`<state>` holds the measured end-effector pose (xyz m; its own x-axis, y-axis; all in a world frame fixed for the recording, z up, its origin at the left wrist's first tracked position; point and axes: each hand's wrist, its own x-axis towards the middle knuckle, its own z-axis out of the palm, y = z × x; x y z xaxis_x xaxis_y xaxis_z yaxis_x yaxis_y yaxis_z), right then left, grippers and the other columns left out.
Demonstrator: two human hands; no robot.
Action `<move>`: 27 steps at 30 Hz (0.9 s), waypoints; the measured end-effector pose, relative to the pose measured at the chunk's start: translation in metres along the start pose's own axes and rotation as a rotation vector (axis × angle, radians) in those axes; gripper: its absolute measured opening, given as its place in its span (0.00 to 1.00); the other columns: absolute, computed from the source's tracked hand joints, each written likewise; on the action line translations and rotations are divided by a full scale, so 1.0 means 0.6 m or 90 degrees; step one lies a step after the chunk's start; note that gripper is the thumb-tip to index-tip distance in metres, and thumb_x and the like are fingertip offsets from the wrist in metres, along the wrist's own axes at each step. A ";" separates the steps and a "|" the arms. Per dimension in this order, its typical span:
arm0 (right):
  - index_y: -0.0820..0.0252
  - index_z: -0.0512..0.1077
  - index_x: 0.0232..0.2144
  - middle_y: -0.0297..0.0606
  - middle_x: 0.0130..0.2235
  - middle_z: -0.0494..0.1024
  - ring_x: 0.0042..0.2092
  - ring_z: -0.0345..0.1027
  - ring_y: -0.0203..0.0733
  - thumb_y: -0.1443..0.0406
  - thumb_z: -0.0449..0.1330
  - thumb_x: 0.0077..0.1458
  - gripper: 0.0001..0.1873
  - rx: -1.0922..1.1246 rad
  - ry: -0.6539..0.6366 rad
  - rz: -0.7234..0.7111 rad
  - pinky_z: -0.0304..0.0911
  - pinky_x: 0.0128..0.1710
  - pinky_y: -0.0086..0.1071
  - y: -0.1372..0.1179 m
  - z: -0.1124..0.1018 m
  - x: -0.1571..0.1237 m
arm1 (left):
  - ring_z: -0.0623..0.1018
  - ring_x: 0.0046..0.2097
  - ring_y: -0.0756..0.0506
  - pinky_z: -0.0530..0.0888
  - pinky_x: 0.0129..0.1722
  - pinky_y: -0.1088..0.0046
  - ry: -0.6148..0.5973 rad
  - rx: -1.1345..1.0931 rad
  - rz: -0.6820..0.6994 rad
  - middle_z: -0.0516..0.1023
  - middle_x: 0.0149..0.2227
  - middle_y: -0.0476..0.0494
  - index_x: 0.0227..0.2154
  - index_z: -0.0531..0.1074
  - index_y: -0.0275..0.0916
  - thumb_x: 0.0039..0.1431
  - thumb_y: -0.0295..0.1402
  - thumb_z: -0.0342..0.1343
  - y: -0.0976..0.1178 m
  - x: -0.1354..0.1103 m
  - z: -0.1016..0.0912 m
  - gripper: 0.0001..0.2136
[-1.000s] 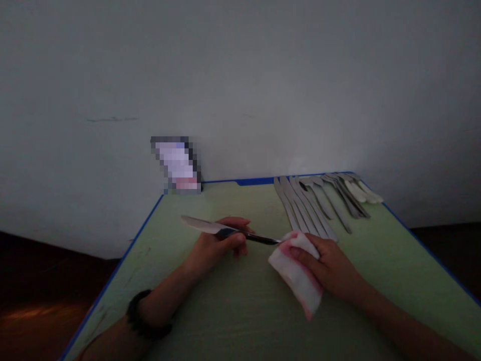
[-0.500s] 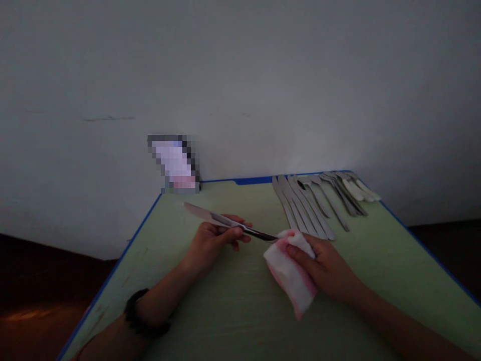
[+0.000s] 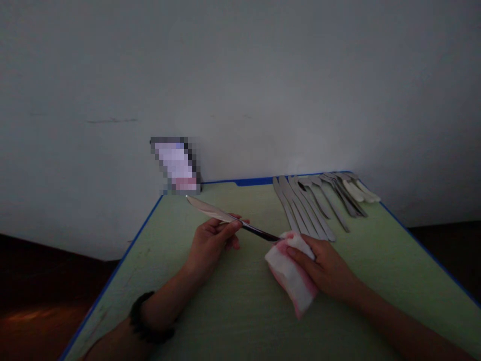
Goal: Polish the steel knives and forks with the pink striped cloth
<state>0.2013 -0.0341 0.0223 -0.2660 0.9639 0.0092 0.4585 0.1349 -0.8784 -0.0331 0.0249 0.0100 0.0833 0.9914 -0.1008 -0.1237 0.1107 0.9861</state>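
A shiny metal table knife is held above the table, its blade pointing to the upper left. My left hand pinches it between thumb and fingers where blade meets handle. A folded white and pink cloth is gripped in my right hand, its thumb pressing on top. The handle's end goes into the upper fold of the cloth, so the tip is hidden. Beyond my right hand, several table knives lie side by side on the table.
Right of the knives lie spoons, dark-handled cutlery and white-handled pieces. A blurred-out phone-like device leans on the wall at the back left. The pale green table has a blue edge.
The knife has turned slightly in my left hand, its blade tip a little higher and more light on the blade. The right hand and cloth have hardly moved.
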 end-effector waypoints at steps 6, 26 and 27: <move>0.58 0.72 0.43 0.38 0.37 0.79 0.36 0.71 0.40 0.54 0.51 0.59 0.18 0.008 0.017 -0.003 0.63 0.36 0.32 0.000 0.002 -0.002 | 0.68 0.17 0.57 0.61 0.17 0.81 0.000 -0.003 0.002 0.81 0.37 0.40 0.35 0.73 0.35 0.48 0.36 0.64 -0.003 0.000 -0.001 0.13; 0.60 0.69 0.33 0.35 0.32 0.75 0.32 0.67 0.36 0.54 0.53 0.57 0.15 0.010 -0.002 -0.003 0.60 0.31 0.29 -0.001 0.001 -0.001 | 0.64 0.13 0.57 0.60 0.13 0.80 -0.031 0.048 0.032 0.82 0.34 0.41 0.33 0.72 0.35 0.48 0.36 0.64 0.001 0.002 -0.006 0.12; 0.60 0.69 0.33 0.36 0.32 0.75 0.32 0.67 0.36 0.54 0.53 0.57 0.15 0.007 -0.002 0.000 0.60 0.31 0.29 -0.001 0.001 -0.001 | 0.64 0.13 0.57 0.59 0.13 0.81 -0.029 0.050 0.032 0.82 0.34 0.41 0.32 0.72 0.35 0.48 0.36 0.64 0.001 0.003 -0.006 0.11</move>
<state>0.2005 -0.0348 0.0223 -0.2682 0.9633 0.0075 0.4490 0.1319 -0.8837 -0.0364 0.0268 0.0102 0.1243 0.9911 -0.0470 -0.0507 0.0536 0.9973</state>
